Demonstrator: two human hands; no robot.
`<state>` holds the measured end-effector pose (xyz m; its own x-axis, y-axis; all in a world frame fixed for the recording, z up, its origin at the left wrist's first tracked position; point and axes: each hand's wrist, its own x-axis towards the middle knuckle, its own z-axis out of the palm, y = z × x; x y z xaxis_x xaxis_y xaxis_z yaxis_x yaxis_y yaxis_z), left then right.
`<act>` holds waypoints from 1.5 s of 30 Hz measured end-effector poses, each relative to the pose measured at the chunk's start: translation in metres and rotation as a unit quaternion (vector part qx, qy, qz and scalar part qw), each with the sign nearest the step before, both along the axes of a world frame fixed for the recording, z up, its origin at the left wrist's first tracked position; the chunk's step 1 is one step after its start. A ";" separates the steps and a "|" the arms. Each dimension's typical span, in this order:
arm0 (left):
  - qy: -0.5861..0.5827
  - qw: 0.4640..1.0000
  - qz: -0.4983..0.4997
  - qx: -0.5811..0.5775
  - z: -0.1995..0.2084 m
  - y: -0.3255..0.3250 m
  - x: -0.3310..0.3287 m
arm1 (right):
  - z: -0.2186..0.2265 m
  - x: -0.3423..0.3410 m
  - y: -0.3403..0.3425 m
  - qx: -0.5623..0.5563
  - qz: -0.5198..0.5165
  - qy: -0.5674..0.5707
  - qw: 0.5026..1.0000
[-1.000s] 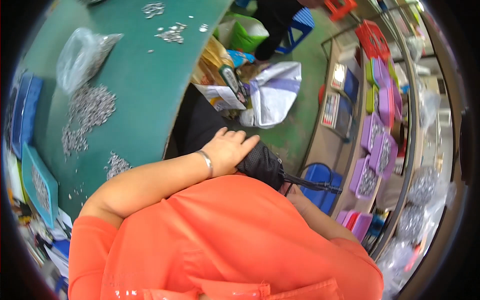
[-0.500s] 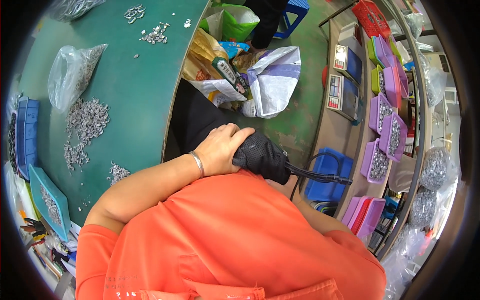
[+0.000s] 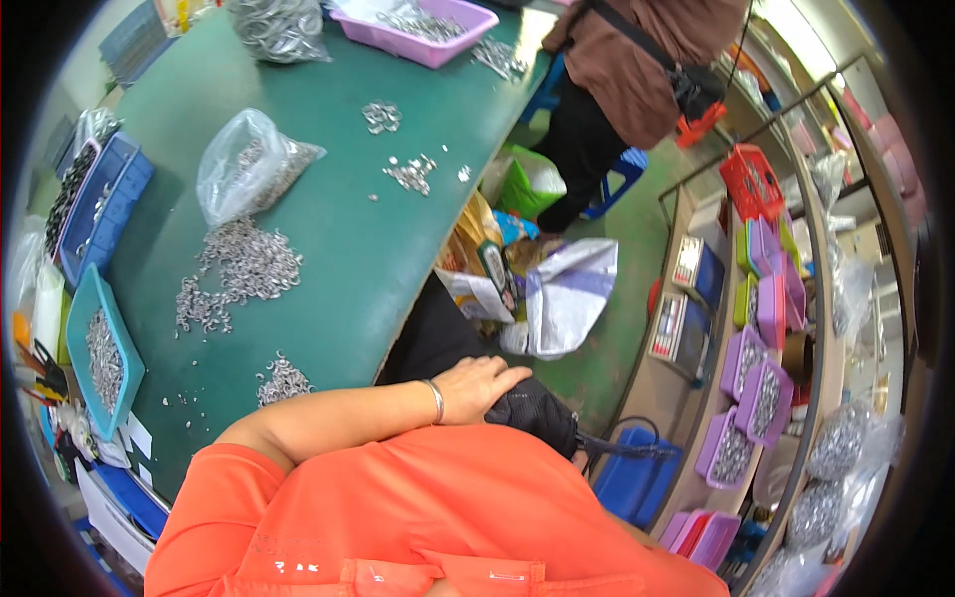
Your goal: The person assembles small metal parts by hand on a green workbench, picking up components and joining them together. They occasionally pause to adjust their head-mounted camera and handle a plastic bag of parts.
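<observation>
My left hand (image 3: 484, 388), with a silver bangle at its wrist, lies across my lap, its fingers bent over one end of a black mesh pouch (image 3: 535, 413). Dark cords (image 3: 622, 447) trail from the pouch's other end. Only a sliver of my right hand (image 3: 580, 460) shows below the pouch; its fingers are hidden. On the green table (image 3: 348, 289) left of my lap, a small heap of grey metal pieces (image 3: 285, 381) lies near my left forearm. Farther off sit a larger heap of them (image 3: 249, 261) and a clear bag (image 3: 244, 169) partly filled with small pieces.
A teal tray (image 3: 127, 363) and blue bin (image 3: 114, 214) stand at the left edge; a pink tray (image 3: 460, 50) is at the back. A white sack (image 3: 572, 298) stands on the floor. Purple baskets (image 3: 718, 468) line the right shelf. A person in brown (image 3: 657, 80) stands beyond.
The view has tilted up and shifted left, bringing the pink tray and the standing person's upper body into sight. My left hand remains on the pouch; less of my right hand shows.
</observation>
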<state>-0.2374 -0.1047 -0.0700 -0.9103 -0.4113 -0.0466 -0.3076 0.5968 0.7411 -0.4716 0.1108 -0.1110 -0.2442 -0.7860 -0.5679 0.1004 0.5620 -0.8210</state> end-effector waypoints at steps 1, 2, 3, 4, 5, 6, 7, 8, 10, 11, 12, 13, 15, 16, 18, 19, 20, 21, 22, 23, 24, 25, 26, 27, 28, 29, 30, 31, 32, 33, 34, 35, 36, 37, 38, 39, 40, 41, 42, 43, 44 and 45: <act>-0.011 1.000 0.011 0.004 -0.005 0.001 0.001 | -0.003 -0.001 -0.012 -0.002 0.008 0.000 1.000; -0.011 1.000 0.016 0.010 -0.014 0.002 0.000 | -0.005 -0.001 -0.021 -0.003 0.013 -0.001 1.000; -0.012 1.000 0.020 0.016 -0.021 0.001 -0.001 | -0.007 0.000 -0.030 -0.005 0.019 -0.003 1.000; -0.037 0.999 0.013 0.035 -0.018 0.002 -0.002 | -0.010 0.001 -0.036 -0.004 0.019 -0.004 1.000; -0.046 0.998 0.017 0.049 -0.010 0.002 -0.002 | -0.012 0.002 -0.042 -0.003 0.020 -0.005 1.000; -0.048 0.998 0.017 0.047 -0.011 0.000 -0.002 | -0.014 0.003 -0.053 -0.006 0.023 -0.007 1.000; -0.050 0.997 0.023 0.047 -0.013 0.000 -0.002 | -0.016 0.004 -0.062 -0.005 0.031 -0.008 0.999; -0.048 0.998 0.022 0.041 -0.013 0.002 -0.005 | -0.014 0.003 -0.065 -0.005 0.031 -0.005 0.999; -0.030 0.999 0.033 0.027 -0.018 0.005 -0.007 | -0.014 0.004 -0.070 -0.003 0.035 -0.003 0.999; -0.032 0.998 0.040 0.020 -0.016 0.006 -0.007 | -0.016 0.004 -0.073 -0.003 0.038 -0.005 0.999; -0.013 0.999 0.044 0.008 -0.013 0.006 -0.005 | -0.017 0.003 -0.077 -0.005 0.041 -0.007 0.999; -0.014 0.999 0.047 0.006 -0.013 0.007 -0.004 | -0.017 0.004 -0.078 -0.002 0.043 -0.008 0.999; -0.015 0.999 0.051 0.000 -0.011 0.007 -0.004 | -0.016 0.002 -0.081 -0.001 0.049 -0.007 0.999; -0.020 0.999 0.049 -0.002 -0.011 0.006 -0.005 | -0.016 0.000 -0.081 0.000 0.052 -0.006 0.999; -0.028 0.999 0.046 -0.005 -0.011 0.004 -0.008 | -0.014 -0.002 -0.082 0.001 0.055 -0.004 0.998; -0.021 0.999 0.045 -0.010 -0.007 0.004 -0.008 | -0.014 -0.003 -0.080 0.003 0.056 -0.003 0.998; -0.014 0.999 0.045 -0.014 -0.002 0.004 -0.007 | -0.014 -0.004 -0.081 0.003 0.058 -0.001 0.998; -0.006 0.999 0.045 -0.019 0.003 0.002 -0.006 | -0.014 -0.004 -0.082 0.002 0.058 -0.002 0.998; 0.003 0.999 0.044 -0.028 0.009 0.001 -0.004 | -0.014 -0.004 -0.083 0.005 0.058 -0.002 0.998; 0.000 0.999 0.044 -0.025 0.009 0.000 -0.004 | -0.014 -0.004 -0.083 0.008 0.058 -0.003 0.998; -0.003 0.999 0.044 -0.022 0.008 0.000 -0.004 | -0.014 -0.004 -0.083 0.010 0.060 -0.003 0.998; -0.005 0.999 0.044 -0.023 0.009 -0.001 -0.003 | -0.013 -0.004 -0.084 0.011 0.060 -0.003 0.998; -0.001 0.999 0.050 -0.020 0.008 0.000 -0.002 | -0.013 -0.004 -0.084 0.011 0.061 -0.003 0.998; 0.004 0.998 0.056 -0.018 0.007 0.001 0.000 | -0.013 -0.005 -0.085 0.011 0.060 -0.003 0.998; 0.008 0.998 0.061 -0.013 0.005 0.004 0.001 | -0.014 -0.004 -0.083 0.014 0.058 -0.005 0.998; 0.016 0.998 0.064 -0.022 0.002 0.006 0.002 | -0.015 -0.004 -0.083 0.016 0.058 -0.004 0.998; 0.024 0.997 0.067 -0.031 -0.002 0.007 0.002 | -0.015 -0.004 -0.084 0.016 0.057 -0.004 0.998; 0.031 0.996 0.071 -0.039 -0.007 0.007 0.003 | -0.014 -0.003 -0.086 0.015 0.059 -0.007 0.998; 0.032 0.996 0.064 -0.047 -0.011 0.008 0.002 | -0.014 -0.002 -0.087 0.017 0.060 -0.009 0.998; 0.034 0.996 0.056 -0.055 -0.016 0.008 0.000 | -0.015 -0.002 -0.086 0.019 0.062 -0.010 0.998; 0.037 0.996 0.047 -0.063 -0.016 0.008 -0.002 | -0.013 -0.002 -0.084 0.020 0.063 -0.010 0.998; 0.037 0.996 0.035 -0.069 -0.016 0.009 -0.004 | -0.013 -0.003 -0.083 0.022 0.063 -0.010 0.998; 0.037 0.996 0.024 -0.075 -0.016 0.009 -0.004 | -0.011 -0.004 -0.082 0.020 0.066 -0.010 0.998; 0.037 0.996 0.010 -0.080 -0.014 0.009 -0.005 | -0.012 -0.004 -0.080 0.021 0.068 -0.010 0.997; 0.008 0.998 -0.011 -0.064 -0.011 0.007 -0.009 | -0.010 -0.005 -0.078 0.020 0.070 -0.011 0.997; -0.008 0.998 -0.019 -0.058 -0.008 0.007 -0.012 | -0.009 -0.006 -0.077 0.020 0.073 -0.011 0.997; -0.025 0.998 -0.028 -0.054 -0.006 0.007 -0.015 | -0.009 -0.006 -0.075 0.020 0.073 -0.012 0.997; -0.042 0.997 -0.038 -0.049 -0.005 0.006 -0.017 | -0.008 -0.007 -0.072 0.021 0.076 -0.014 0.997; -0.048 0.997 -0.049 -0.039 -0.004 0.005 -0.018 | -0.007 -0.008 -0.070 0.022 0.076 -0.015 0.997; -0.050 0.998 -0.041 -0.026 -0.001 0.003 -0.016 | -0.006 -0.009 -0.067 0.022 0.076 -0.017 0.997; -0.051 0.998 -0.033 -0.012 0.002 0.003 -0.012 | -0.006 -0.010 -0.068 0.024 0.080 -0.018 0.996; -0.054 0.998 -0.023 0.002 0.004 0.002 -0.009 | -0.004 -0.013 -0.066 0.030 0.082 -0.018 0.996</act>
<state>-0.2469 -0.1028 -0.0658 -0.9183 -0.3680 -0.1459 -0.3569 0.6100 0.7075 -0.4844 0.0445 -0.1153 -0.0935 -0.7776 -0.6218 0.0322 0.6218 -0.7825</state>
